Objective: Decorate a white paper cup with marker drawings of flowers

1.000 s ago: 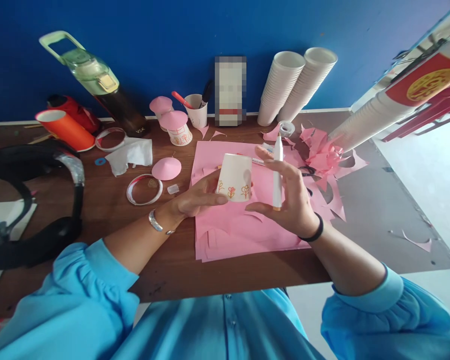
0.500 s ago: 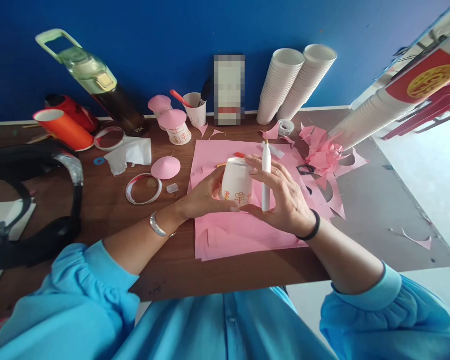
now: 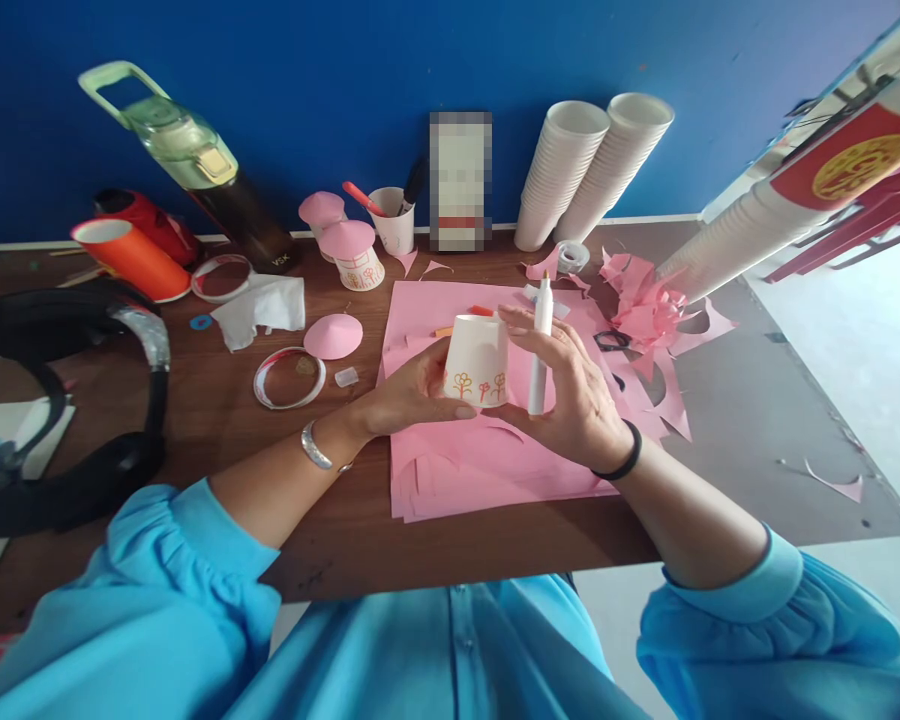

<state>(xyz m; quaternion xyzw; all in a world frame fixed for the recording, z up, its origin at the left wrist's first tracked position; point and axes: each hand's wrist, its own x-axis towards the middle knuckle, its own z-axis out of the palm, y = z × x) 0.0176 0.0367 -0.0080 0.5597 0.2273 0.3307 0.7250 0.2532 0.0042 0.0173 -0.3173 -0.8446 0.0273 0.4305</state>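
Upside down between my hands is a white paper cup (image 3: 478, 355) with small orange and red flowers drawn near its rim. My left hand (image 3: 418, 388) grips the cup from the left, thumb along its lower edge. A white paint marker (image 3: 541, 345) with a gold-coloured tip stands upright in my right hand (image 3: 571, 385), tucked among the fingers; the same hand's fingertips and thumb touch the cup's right side. Pink paper sheets (image 3: 450, 480) lie on the table beneath. To the left sits a pink paper cone (image 3: 333, 337), near a decorated cup (image 3: 361, 270) wearing a similar cone.
Two stacks of white cups (image 3: 562, 170) lean against the blue wall, beside a tape roll (image 3: 571, 256). Pink scraps (image 3: 649, 300) lie at right. A bottle (image 3: 217, 190), an orange roll (image 3: 131, 260), a tape ring (image 3: 290, 378) and black headphones (image 3: 146, 400) occupy the left.
The cup has turned between my hands, bringing different drawn flowers to the front. The marker has shifted slightly right and tilted a little with my right hand.
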